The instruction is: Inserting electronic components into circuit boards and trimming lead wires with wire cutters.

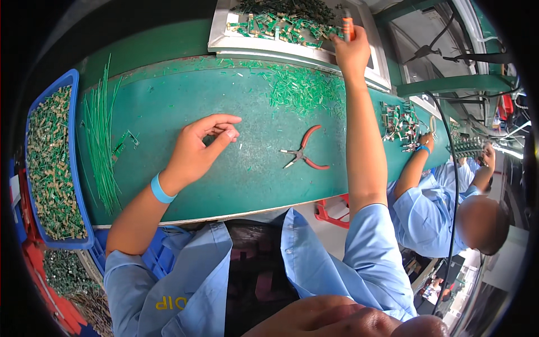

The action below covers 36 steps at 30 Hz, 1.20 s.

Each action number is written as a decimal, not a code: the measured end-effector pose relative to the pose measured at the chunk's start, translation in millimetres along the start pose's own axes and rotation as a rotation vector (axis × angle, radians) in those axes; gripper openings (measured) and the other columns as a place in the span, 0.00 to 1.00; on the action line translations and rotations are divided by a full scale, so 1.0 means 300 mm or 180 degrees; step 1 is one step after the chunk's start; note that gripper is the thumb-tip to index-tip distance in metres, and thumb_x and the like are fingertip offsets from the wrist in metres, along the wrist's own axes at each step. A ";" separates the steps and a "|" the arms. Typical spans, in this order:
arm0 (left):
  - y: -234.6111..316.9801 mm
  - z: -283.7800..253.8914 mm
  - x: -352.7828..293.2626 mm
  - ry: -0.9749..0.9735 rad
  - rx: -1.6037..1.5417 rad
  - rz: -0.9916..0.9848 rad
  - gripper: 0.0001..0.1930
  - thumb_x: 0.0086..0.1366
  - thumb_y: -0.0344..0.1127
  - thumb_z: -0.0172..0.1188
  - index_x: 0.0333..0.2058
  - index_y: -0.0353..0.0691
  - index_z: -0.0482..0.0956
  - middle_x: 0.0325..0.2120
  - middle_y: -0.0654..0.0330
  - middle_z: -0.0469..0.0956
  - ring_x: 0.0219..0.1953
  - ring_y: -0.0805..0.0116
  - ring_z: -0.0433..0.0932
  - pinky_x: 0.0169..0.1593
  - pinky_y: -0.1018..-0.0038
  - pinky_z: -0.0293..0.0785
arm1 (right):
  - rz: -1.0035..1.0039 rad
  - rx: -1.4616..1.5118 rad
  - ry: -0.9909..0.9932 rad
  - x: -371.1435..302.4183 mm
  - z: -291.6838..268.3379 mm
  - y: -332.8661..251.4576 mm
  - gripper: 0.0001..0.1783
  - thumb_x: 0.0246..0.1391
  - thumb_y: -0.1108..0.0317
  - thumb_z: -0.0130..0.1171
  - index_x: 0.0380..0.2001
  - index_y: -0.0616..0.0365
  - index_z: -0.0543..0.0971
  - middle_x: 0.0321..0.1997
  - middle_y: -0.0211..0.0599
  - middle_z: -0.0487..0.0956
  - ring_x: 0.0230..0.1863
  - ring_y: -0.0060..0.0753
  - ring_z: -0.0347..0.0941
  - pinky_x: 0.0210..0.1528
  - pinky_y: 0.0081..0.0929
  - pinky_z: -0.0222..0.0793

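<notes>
Orange handle [348, 27] between right-hand fingers [339, 45]

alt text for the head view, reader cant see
A person's right hand holds an orange object at a tray of small green pieces along a green workbench's far edge. The left hand is half curled over the bench; red-handled pliers lie to its right, scattered green bits beyond, a blue bin of parts at left.

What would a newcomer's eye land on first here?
Probably the red-handled pliers, lying with jaws parted near the middle of the green table. Next, the blue bin heaped with small green-and-tan pieces at far left. Then the right hand, stretched to the silver-edged tray at the back, gripping an orange object.
</notes>
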<state>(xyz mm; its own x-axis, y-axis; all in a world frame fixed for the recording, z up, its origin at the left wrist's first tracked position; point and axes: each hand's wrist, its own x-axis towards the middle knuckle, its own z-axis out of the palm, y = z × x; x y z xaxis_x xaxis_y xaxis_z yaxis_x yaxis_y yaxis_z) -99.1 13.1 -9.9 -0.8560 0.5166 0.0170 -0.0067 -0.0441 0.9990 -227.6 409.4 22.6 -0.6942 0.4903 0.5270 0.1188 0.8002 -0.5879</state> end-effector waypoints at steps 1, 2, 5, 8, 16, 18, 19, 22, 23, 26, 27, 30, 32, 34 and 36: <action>0.002 0.001 -0.002 -0.0036 0.0018 -0.0035 0.16 0.72 0.25 0.64 0.57 0.35 0.85 0.40 0.58 0.87 0.43 0.69 0.85 0.52 0.73 0.80 | -0.0016 0.0018 -0.0134 -0.015 -0.015 -0.008 0.22 0.54 0.61 0.77 0.47 0.62 0.84 0.37 0.44 0.88 0.38 0.45 0.85 0.45 0.39 0.80; -0.005 -0.009 -0.003 -0.0053 0.0015 -0.0056 0.17 0.72 0.25 0.64 0.58 0.35 0.84 0.42 0.57 0.87 0.45 0.68 0.85 0.52 0.73 0.80 | -0.0061 0.0028 -0.0275 -0.026 -0.022 -0.046 0.22 0.54 0.61 0.77 0.47 0.63 0.84 0.37 0.44 0.88 0.38 0.44 0.85 0.44 0.39 0.80; -0.013 -0.033 -0.004 -0.0084 0.0010 -0.0100 0.19 0.72 0.25 0.65 0.61 0.35 0.82 0.46 0.55 0.87 0.47 0.67 0.85 0.54 0.72 0.80 | 0.0281 0.0280 -0.1006 -0.117 -0.091 -0.228 0.23 0.55 0.60 0.77 0.46 0.64 0.83 0.36 0.45 0.87 0.34 0.41 0.83 0.39 0.38 0.79; 0.001 -0.009 -0.022 0.0094 -0.0289 -0.0035 0.20 0.77 0.31 0.62 0.65 0.35 0.78 0.53 0.53 0.83 0.52 0.64 0.84 0.58 0.70 0.79 | -0.0434 0.0297 -0.1870 -0.375 -0.146 -0.384 0.24 0.54 0.57 0.79 0.48 0.61 0.85 0.34 0.37 0.86 0.29 0.32 0.77 0.34 0.31 0.74; 0.019 0.046 0.013 0.0384 -0.1942 -0.0523 0.23 0.86 0.46 0.48 0.66 0.32 0.73 0.61 0.48 0.78 0.58 0.59 0.81 0.61 0.68 0.77 | -0.1531 0.1402 -0.1519 -0.722 -0.148 -0.578 0.29 0.50 0.71 0.75 0.58 0.57 0.81 0.59 0.45 0.83 0.55 0.49 0.80 0.61 0.42 0.75; 0.021 -0.005 0.030 0.0275 -0.1847 -0.0423 0.25 0.88 0.48 0.44 0.64 0.31 0.75 0.59 0.47 0.79 0.55 0.60 0.81 0.59 0.69 0.78 | -0.1505 0.1520 -0.1150 -0.695 -0.244 -0.568 0.29 0.50 0.72 0.74 0.58 0.57 0.81 0.60 0.45 0.83 0.55 0.49 0.80 0.62 0.42 0.75; 0.013 -0.029 0.043 0.0243 -0.1812 -0.0370 0.26 0.88 0.49 0.41 0.62 0.31 0.76 0.59 0.47 0.79 0.54 0.61 0.81 0.58 0.69 0.78 | -0.1541 0.1699 -0.0868 -0.677 -0.308 -0.551 0.29 0.51 0.72 0.73 0.59 0.57 0.81 0.62 0.44 0.83 0.55 0.48 0.80 0.62 0.42 0.74; -0.015 -0.120 0.037 0.0279 -0.1873 -0.0328 0.25 0.88 0.48 0.42 0.60 0.30 0.76 0.57 0.46 0.80 0.50 0.64 0.80 0.55 0.71 0.78 | -0.1447 0.1206 0.0503 -0.630 -0.553 -0.398 0.26 0.52 0.78 0.68 0.57 0.62 0.79 0.63 0.50 0.80 0.57 0.46 0.79 0.63 0.39 0.74; -0.027 -0.138 0.038 0.0287 -0.1906 -0.0312 0.25 0.88 0.48 0.43 0.59 0.30 0.77 0.56 0.46 0.81 0.49 0.65 0.80 0.54 0.71 0.78 | -0.1089 0.1104 0.1059 -0.628 -0.609 -0.355 0.27 0.52 0.78 0.67 0.57 0.63 0.79 0.59 0.50 0.82 0.56 0.47 0.80 0.61 0.37 0.75; -0.023 -0.129 0.026 0.0381 -0.1826 -0.0355 0.24 0.88 0.48 0.43 0.58 0.30 0.77 0.55 0.46 0.82 0.46 0.68 0.78 0.52 0.72 0.77 | -0.0123 -0.0854 0.0611 -0.611 -0.681 -0.161 0.38 0.55 0.62 0.77 0.63 0.72 0.73 0.60 0.57 0.78 0.57 0.58 0.79 0.64 0.47 0.75; -0.023 -0.114 0.032 0.0440 -0.1730 -0.0393 0.24 0.88 0.48 0.44 0.57 0.30 0.78 0.54 0.46 0.82 0.44 0.69 0.77 0.51 0.73 0.77 | -0.0113 -0.0848 0.0619 -0.605 -0.671 -0.092 0.38 0.55 0.62 0.77 0.63 0.72 0.73 0.60 0.57 0.78 0.57 0.58 0.79 0.64 0.47 0.75; -0.009 -0.072 0.040 0.0558 -0.1474 -0.0457 0.25 0.88 0.49 0.44 0.57 0.30 0.78 0.53 0.46 0.83 0.42 0.71 0.75 0.49 0.74 0.76 | 0.0414 -0.1297 -0.0260 -0.546 -0.591 0.066 0.52 0.51 0.44 0.81 0.64 0.76 0.71 0.61 0.63 0.78 0.59 0.60 0.79 0.63 0.49 0.76; -0.006 -0.050 0.037 0.0615 -0.1457 -0.0467 0.24 0.88 0.49 0.45 0.56 0.31 0.78 0.53 0.46 0.83 0.42 0.71 0.76 0.49 0.75 0.76 | 0.0400 -0.1521 -0.0288 -0.466 -0.541 0.120 0.53 0.50 0.41 0.81 0.62 0.76 0.72 0.59 0.65 0.80 0.59 0.58 0.81 0.61 0.48 0.77; -0.005 -0.040 0.039 0.0702 -0.1467 -0.0456 0.24 0.88 0.50 0.46 0.56 0.31 0.79 0.52 0.47 0.84 0.43 0.71 0.76 0.49 0.75 0.76 | 0.1076 -0.1548 -0.0562 -0.391 -0.531 0.148 0.54 0.47 0.40 0.81 0.61 0.76 0.72 0.56 0.65 0.81 0.55 0.58 0.82 0.60 0.47 0.78; 0.001 -0.046 0.050 0.0699 -0.1467 -0.0407 0.24 0.87 0.49 0.46 0.56 0.31 0.79 0.52 0.46 0.84 0.42 0.71 0.76 0.49 0.75 0.76 | 0.1115 -0.1435 -0.0505 -0.370 -0.516 0.165 0.53 0.45 0.41 0.81 0.60 0.75 0.72 0.54 0.64 0.82 0.54 0.59 0.82 0.59 0.47 0.78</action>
<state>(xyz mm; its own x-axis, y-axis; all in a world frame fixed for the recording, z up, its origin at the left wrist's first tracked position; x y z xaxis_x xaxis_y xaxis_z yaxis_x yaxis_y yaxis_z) -119.1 9.2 -9.8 -0.9214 0.3532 -0.1622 -0.3025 -0.3897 0.8699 -34.8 448.2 29.9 -0.6527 0.7218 0.2300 0.6258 0.6848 -0.3733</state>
